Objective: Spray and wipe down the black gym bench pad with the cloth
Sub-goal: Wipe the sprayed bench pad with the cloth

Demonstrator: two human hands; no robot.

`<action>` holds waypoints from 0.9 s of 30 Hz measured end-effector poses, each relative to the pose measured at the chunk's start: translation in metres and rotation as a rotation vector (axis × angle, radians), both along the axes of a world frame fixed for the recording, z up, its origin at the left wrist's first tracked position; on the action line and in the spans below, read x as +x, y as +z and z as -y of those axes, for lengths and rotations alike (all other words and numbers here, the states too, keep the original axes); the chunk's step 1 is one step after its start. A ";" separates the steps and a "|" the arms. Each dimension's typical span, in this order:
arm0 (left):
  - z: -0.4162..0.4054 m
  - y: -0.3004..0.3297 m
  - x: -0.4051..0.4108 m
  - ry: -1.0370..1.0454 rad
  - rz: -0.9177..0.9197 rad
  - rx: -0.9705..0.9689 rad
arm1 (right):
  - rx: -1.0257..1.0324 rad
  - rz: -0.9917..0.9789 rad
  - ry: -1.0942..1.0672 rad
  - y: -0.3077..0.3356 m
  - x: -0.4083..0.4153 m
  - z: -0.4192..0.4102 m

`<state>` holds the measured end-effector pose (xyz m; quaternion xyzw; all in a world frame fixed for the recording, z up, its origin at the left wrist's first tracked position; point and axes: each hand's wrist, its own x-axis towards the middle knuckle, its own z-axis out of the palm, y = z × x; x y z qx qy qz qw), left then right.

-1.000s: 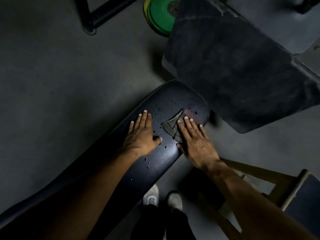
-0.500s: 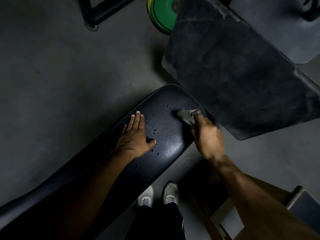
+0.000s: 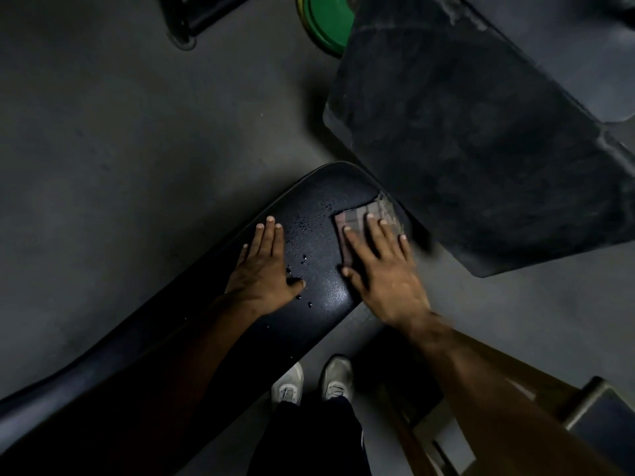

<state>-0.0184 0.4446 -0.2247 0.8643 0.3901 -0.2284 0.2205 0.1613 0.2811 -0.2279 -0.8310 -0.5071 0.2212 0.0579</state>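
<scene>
Unfolded since, cloth [image 3: 369, 218] lies flat under right hand [image 3: 381, 269].

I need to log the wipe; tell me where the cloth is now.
In the head view the cloth lies flat at the far end of the bench pad, pressed under the right hand, right of the water drops.

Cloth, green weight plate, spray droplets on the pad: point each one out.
cloth [image 3: 357, 216]: head view, on the flat checked part beyond the fingertips.
green weight plate [image 3: 326, 20]: head view, on its green face.
spray droplets [image 3: 304, 228]: head view, on the beaded patch between the hands.
</scene>
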 end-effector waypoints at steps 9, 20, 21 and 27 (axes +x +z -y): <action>-0.004 0.003 0.002 -0.011 -0.011 -0.033 | -0.173 0.028 0.104 -0.002 -0.014 0.038; -0.001 -0.001 -0.004 -0.011 0.030 -0.005 | -0.189 -0.062 -0.005 -0.001 0.009 -0.069; -0.002 -0.001 -0.003 -0.013 0.025 -0.012 | -0.194 -0.061 0.073 0.001 0.001 -0.067; -0.008 0.000 -0.006 -0.027 0.019 -0.037 | -0.179 -0.002 0.142 -0.003 0.010 -0.013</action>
